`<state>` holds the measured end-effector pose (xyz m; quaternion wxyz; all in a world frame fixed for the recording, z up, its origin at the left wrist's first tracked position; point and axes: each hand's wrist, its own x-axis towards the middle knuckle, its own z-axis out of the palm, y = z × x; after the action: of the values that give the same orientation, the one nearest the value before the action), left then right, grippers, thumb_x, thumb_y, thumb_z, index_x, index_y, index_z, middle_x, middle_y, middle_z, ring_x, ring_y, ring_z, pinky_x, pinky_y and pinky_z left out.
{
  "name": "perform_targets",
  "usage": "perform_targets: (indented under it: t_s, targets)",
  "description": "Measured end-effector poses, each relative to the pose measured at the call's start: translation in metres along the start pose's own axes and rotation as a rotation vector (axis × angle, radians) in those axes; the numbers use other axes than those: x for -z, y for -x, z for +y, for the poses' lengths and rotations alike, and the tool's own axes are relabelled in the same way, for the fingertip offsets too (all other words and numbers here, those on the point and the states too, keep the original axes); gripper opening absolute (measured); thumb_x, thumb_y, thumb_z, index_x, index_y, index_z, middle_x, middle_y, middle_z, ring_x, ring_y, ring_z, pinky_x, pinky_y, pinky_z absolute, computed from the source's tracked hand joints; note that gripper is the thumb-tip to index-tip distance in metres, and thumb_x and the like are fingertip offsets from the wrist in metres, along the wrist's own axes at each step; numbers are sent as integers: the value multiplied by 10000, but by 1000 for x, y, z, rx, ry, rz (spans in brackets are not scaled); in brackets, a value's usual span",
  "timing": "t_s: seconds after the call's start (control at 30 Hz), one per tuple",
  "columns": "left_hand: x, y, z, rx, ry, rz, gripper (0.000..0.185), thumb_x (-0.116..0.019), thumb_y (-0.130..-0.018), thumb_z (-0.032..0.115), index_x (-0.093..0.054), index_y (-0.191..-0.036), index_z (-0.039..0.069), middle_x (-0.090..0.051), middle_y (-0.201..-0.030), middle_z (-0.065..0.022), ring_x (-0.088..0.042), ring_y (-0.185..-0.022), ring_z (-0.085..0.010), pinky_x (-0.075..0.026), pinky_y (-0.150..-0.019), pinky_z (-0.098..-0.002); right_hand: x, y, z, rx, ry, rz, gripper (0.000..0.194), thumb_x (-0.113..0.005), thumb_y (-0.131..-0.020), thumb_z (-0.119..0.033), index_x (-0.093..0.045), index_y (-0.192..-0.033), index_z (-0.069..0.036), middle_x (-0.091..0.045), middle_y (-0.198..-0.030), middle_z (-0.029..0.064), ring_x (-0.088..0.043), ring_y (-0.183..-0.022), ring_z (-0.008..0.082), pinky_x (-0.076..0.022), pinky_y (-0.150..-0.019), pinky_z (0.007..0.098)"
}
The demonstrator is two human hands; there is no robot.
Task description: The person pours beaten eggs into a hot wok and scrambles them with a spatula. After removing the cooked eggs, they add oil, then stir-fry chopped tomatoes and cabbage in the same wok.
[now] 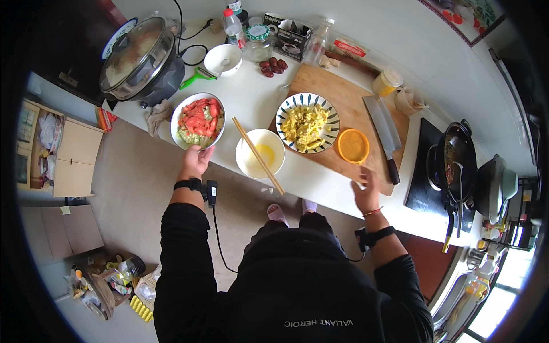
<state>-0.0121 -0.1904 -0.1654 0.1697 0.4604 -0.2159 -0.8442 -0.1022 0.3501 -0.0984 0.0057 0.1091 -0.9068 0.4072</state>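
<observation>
At the counter's front left, my left hand grips the near rim of a bowl of cut tomatoes and pale green vegetable pieces. My right hand is empty, its fingers apart, just in front of a wooden cutting board. On that board lie an orange plastic lid, a cleaver and, at the left edge, a patterned plate of cooked scrambled egg. Between my hands, wooden chopsticks rest across a white bowl with some yellow liquid in it.
A black wok with a ladle stands on the cooktop at right, its handle towards me. A lidded electric pan stands at back left. Behind are a green peeler, a white bowl, red dates and a glass jar.
</observation>
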Motion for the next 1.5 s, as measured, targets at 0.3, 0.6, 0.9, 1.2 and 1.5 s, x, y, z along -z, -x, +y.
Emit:
perform_targets:
  t_s: [0.3, 0.6, 0.9, 1.2, 1.5]
  targets:
    - [36, 36, 8, -85, -49, -104, 387, -451, -842, -41, -462, -1220, -125, -553, -1208, -242, -580, -1101, -347, -539, -962, -497, -87, -14, -98, -556, -642, -675, 536, -564, -950, -158, -349, -1410, 14, -561, -1228, 142, -613, -1063, 228, -496, -899, 338]
    - [135, 156, 19, -177, -27, -115, 648, -440, -772, -42, -332, -1410, -27, -413, -1432, -191, -438, -1305, -350, -418, -1072, -495, -155, -34, -133, -837, -979, -741, 542, -457, -1007, -160, -214, -1486, -89, -552, -1258, 168, -610, -1086, 291, -505, -947, 403]
    - [196, 237, -6, -189, 85, 5, 684, -470, -736, -42, -359, -1407, 25, -435, -1428, -171, -471, -1289, -341, -484, -1022, -465, -195, -40, -157, -904, -1297, -537, 447, -476, -978, -133, -335, -1385, -14, -474, -1322, 226, -517, -1204, 363, -406, -1057, 460]
    - [193, 252, -40, -111, 5, -79, 713, -476, -712, -38, -354, -1411, 24, -420, -1430, -169, -451, -1299, -351, -460, -1044, -471, -179, -55, -112, -1004, -1515, -142, 261, -479, -922, -3, -498, -1170, 77, -628, -1119, 162, -595, -1102, 277, -479, -949, 387]
    - [164, 274, -67, -10, -114, -188, 726, -494, -721, -9, -328, -1426, 33, -410, -1435, -180, -457, -1289, -358, -446, -1047, -488, -163, -93, -114, -824, -1532, -134, 413, -513, -901, -5, -434, -1303, 48, -615, -1149, 157, -616, -1045, 270, -488, -879, 371]
